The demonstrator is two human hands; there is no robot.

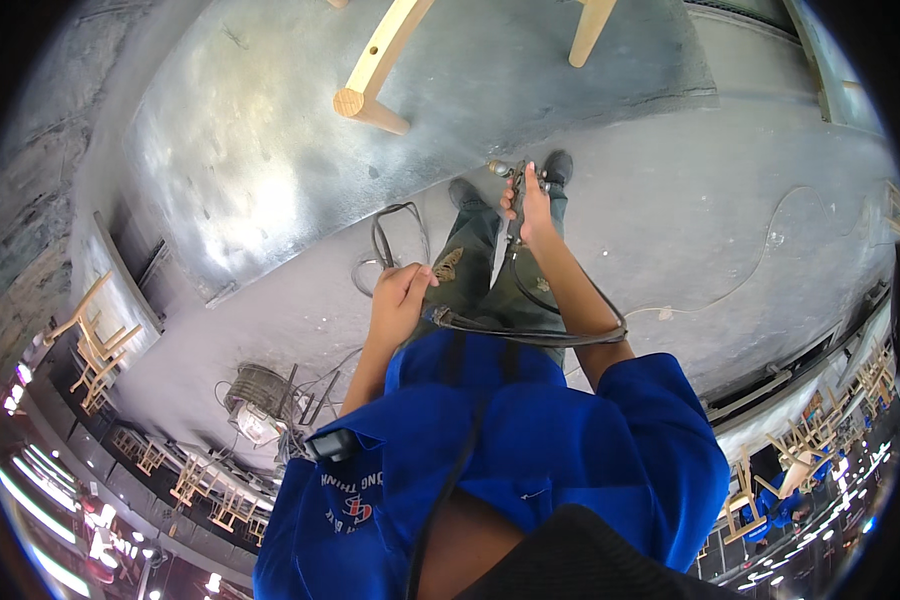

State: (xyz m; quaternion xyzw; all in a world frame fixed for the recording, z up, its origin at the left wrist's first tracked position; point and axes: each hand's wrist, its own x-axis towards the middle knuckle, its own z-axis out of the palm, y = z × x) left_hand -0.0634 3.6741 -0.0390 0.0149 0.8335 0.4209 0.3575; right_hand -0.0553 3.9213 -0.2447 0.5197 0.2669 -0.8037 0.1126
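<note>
In my right hand (532, 205) is a spray gun (517, 186) with a metal front end, held out over my shoes. From its lower end a dark hose (530, 330) loops back, passing around my right forearm and across my waist. My left hand (400, 298) is closed beside my left thigh, with a dark hose loop (377, 232) coming out from it; the palm side is hidden. Ahead of me a pale wooden chair frame (378, 62) shows partly at the upper edge, apart from both hands.
A large grey sheet (300, 170) covers the floor ahead. A round caged fan-like device (257, 392) with wires stands at the left. Wooden chair frames (97, 350) are at the far left, more (805, 450) at the right. A thin line (735, 292) lies on the floor at right.
</note>
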